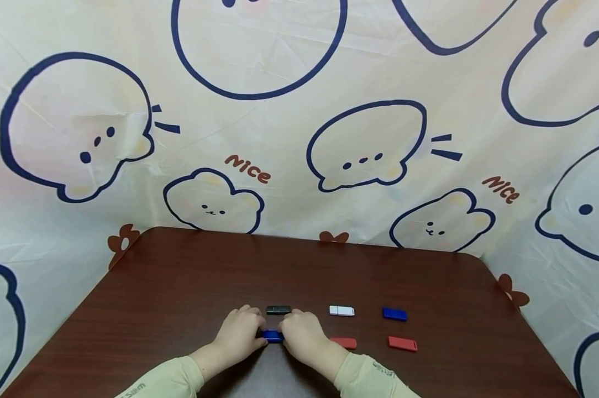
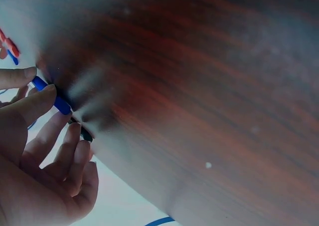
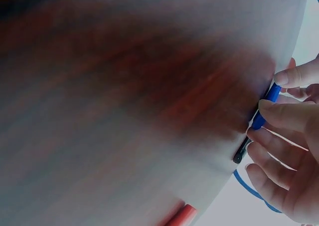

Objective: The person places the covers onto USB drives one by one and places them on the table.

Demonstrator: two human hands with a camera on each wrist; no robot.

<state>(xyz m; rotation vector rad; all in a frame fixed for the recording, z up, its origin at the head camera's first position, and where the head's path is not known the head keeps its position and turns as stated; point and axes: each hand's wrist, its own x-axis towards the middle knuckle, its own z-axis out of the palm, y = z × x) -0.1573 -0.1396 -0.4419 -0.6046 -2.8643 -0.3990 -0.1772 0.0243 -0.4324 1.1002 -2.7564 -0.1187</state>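
Near the front of the table, both hands pinch one small blue USB stick (image 1: pixel 273 336) from its two ends. In the head view my left hand (image 1: pixel 240 334) grips its left end and my right hand (image 1: pixel 303 336) its right end. The left wrist view shows the thumb and a finger on the blue stick (image 2: pixel 62 105), the other fingers loosely bent. From the right wrist, the thumb and forefinger hold the same stick (image 3: pixel 258 120). Just beyond the hands lies a black USB stick (image 1: pixel 278 310).
To the right lie a white USB stick (image 1: pixel 341 311) and another blue one (image 1: pixel 395 314). Nearer are two red sticks; the right one (image 1: pixel 402 344) is in full view, the left one (image 1: pixel 346 342) partly behind my right hand. A patterned cloth (image 1: pixel 289 132) hangs behind the brown table (image 1: pixel 205 271).
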